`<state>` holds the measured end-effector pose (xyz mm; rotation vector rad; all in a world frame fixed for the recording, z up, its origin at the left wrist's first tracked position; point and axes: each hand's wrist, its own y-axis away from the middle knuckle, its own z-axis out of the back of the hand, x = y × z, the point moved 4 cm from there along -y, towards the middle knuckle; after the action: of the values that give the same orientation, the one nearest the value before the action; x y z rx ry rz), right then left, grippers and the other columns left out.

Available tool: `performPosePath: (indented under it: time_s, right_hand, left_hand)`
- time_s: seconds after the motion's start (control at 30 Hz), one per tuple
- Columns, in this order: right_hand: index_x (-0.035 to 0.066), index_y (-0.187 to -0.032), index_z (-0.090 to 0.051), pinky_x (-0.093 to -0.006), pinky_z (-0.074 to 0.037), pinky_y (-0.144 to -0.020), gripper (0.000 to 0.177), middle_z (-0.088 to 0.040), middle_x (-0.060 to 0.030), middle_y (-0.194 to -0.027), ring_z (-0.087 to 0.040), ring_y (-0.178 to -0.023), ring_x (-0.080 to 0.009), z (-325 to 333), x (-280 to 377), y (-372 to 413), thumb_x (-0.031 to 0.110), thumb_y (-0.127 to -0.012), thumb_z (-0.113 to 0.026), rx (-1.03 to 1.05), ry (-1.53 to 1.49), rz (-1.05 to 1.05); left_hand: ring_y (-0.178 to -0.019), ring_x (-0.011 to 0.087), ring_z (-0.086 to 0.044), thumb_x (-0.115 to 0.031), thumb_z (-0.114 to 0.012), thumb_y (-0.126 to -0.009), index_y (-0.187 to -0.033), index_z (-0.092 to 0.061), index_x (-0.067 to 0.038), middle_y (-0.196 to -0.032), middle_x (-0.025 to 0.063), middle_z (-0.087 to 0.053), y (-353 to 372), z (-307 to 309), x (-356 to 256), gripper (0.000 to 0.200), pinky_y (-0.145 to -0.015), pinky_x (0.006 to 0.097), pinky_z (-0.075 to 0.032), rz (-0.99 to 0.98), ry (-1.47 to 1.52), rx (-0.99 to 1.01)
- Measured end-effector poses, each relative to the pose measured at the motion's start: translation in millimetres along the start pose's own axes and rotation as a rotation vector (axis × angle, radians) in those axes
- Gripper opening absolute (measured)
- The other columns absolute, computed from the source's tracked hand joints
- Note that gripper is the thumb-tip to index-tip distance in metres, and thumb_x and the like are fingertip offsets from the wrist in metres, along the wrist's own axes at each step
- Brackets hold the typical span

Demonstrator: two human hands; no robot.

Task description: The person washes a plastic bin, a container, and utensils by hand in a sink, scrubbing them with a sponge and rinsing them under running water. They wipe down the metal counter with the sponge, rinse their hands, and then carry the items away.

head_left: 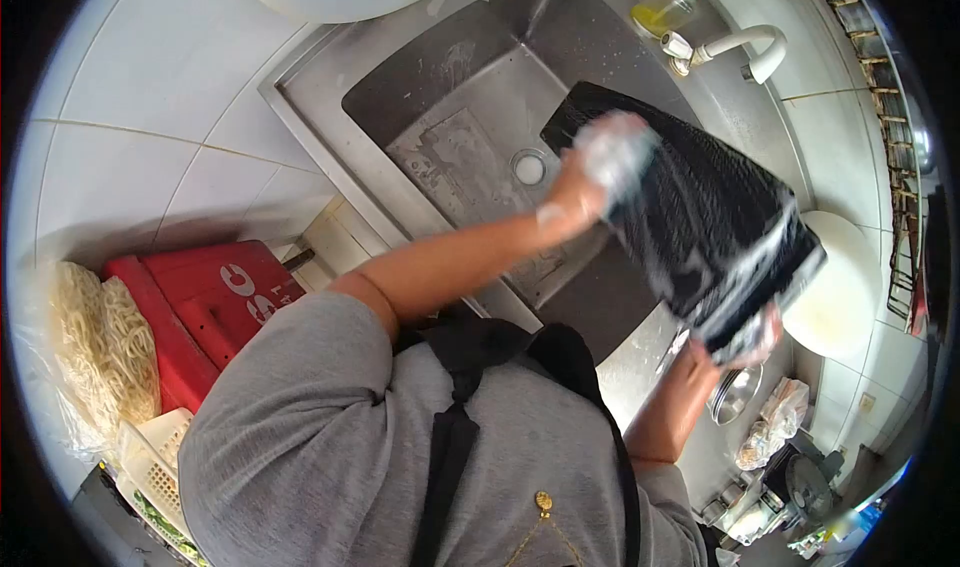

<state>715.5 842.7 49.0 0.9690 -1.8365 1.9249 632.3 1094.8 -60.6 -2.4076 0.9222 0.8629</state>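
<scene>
The left arm (455,264) reaches forward and across toward the right, bare below its short grey sleeve; its hand (613,159) is blurred and whitish, the finger pose unclear. The right forearm (672,404) extends forward, its wet hand (745,339) nearer the body, fingers curled in a grip.

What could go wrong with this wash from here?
Slip: the black panel is streaked with suds, and the right hand holds it near one end. It might slide out of the grip.
Tipping: the left hand works near the opposite end, so pressure there could lever it down into the sink.
</scene>
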Motion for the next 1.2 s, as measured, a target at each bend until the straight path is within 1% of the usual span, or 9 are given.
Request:
performPosePath:
  time_s: [0.03,0.13,0.23,0.57,0.67,0.77,0.9,1.03,1.2]
  right_hand:
    - [0.004,-0.093,-0.060,-0.0415,-0.046,-0.086,0.016,-0.059,-0.0124,-0.101,-0.056,-0.095,-0.0243,10,10,-8,0.015,-0.086,-0.052,-0.006,0.004,0.047]
    - [0.004,-0.092,-0.059,-0.0415,-0.044,-0.086,0.021,-0.059,-0.0125,-0.100,-0.055,-0.094,-0.0248,40,43,-29,0.021,-0.087,-0.049,-0.027,-0.109,-0.057]
    - [0.004,-0.092,-0.058,-0.0415,-0.043,-0.085,0.027,-0.058,-0.0126,-0.099,-0.053,-0.094,-0.0253,57,61,-53,0.027,-0.088,-0.045,0.029,-0.081,-0.044]
    - [0.005,-0.089,-0.054,-0.0416,-0.038,-0.084,0.048,-0.055,-0.0130,-0.094,-0.048,-0.093,-0.0271,74,44,-119,0.047,-0.092,-0.033,0.241,0.080,-0.036]
    - [0.005,-0.088,-0.053,-0.0416,-0.036,-0.083,0.054,-0.054,-0.0131,-0.093,-0.047,-0.092,-0.0276,67,21,-120,0.053,-0.094,-0.029,0.453,0.034,-0.015]
    - [0.004,-0.129,-0.048,-0.0474,-0.025,-0.109,0.067,-0.044,-0.0188,-0.135,-0.036,-0.128,-0.0352,3,33,-76,0.056,-0.094,-0.026,-0.166,-0.200,-0.698]
    - [0.001,-0.126,-0.050,-0.0376,-0.046,-0.090,0.056,-0.060,-0.0123,-0.115,-0.060,-0.098,-0.0250,47,0,-32,0.036,-0.083,-0.061,-0.112,-0.061,-1.134]
    - [-0.002,-0.114,-0.058,-0.0324,-0.050,-0.080,0.050,-0.064,-0.0117,-0.105,-0.062,-0.088,-0.0229,48,-5,5,0.029,-0.076,-0.068,-0.140,0.195,-1.287]
    - [-0.001,-0.107,-0.060,-0.0342,-0.051,-0.081,0.038,-0.065,-0.0117,-0.097,-0.064,-0.083,-0.0251,26,10,40,0.017,-0.074,-0.066,-0.278,-0.152,-1.227]
  left_hand:
    - [-0.113,0.0167,-0.050,-0.028,-0.045,-0.093,-0.129,-0.046,-0.004,-0.123,0.0063,-0.054,-20,31,10,0.044,-0.099,0.0302,-0.037,-0.079,-0.271,-0.058]
    - [-0.110,0.0217,-0.053,-0.039,-0.043,-0.093,-0.125,-0.051,-0.004,-0.121,0.0099,-0.055,-58,124,30,0.048,-0.097,0.0320,-0.039,0.341,-0.138,-0.497]
    - [-0.109,0.0280,-0.055,-0.045,-0.046,-0.091,-0.120,-0.055,-0.006,-0.121,0.0128,-0.057,-49,107,-39,0.049,-0.099,0.0414,-0.040,0.633,0.303,-0.351]
    - [-0.104,0.0300,-0.058,-0.060,-0.050,-0.084,-0.096,-0.062,-0.005,-0.105,0.0154,-0.062,-77,148,-55,0.058,-0.094,0.0436,-0.046,0.481,0.581,0.196]
    - [-0.093,0.0266,-0.060,-0.030,-0.058,-0.082,-0.090,-0.061,-0.001,-0.097,0.0137,-0.062,-64,132,-76,0.031,-0.084,0.0409,-0.051,0.301,0.364,-0.025]
    - [-0.094,0.0259,-0.061,-0.013,-0.060,-0.072,-0.093,-0.061,0.001,-0.098,0.0125,-0.062,-55,131,-100,0.026,-0.084,0.0399,-0.053,0.060,0.374,-0.028]
    - [-0.105,0.0291,-0.058,-0.001,-0.064,-0.070,-0.081,-0.055,-0.007,-0.104,0.0129,-0.060,-50,147,-108,0.016,-0.089,0.0448,-0.052,0.106,0.400,-0.118]
    - [-0.103,0.0275,-0.058,-0.001,-0.066,-0.071,-0.087,-0.053,-0.008,-0.104,0.0126,-0.060,-50,159,-111,0.021,-0.085,0.0436,-0.053,0.124,0.257,-0.148]
    - [-0.074,0.0172,-0.058,-0.012,-0.076,-0.070,-0.090,-0.055,-0.006,-0.092,0.0087,-0.059,-78,204,-109,0.030,-0.060,0.0317,-0.051,0.052,-0.417,-0.447]
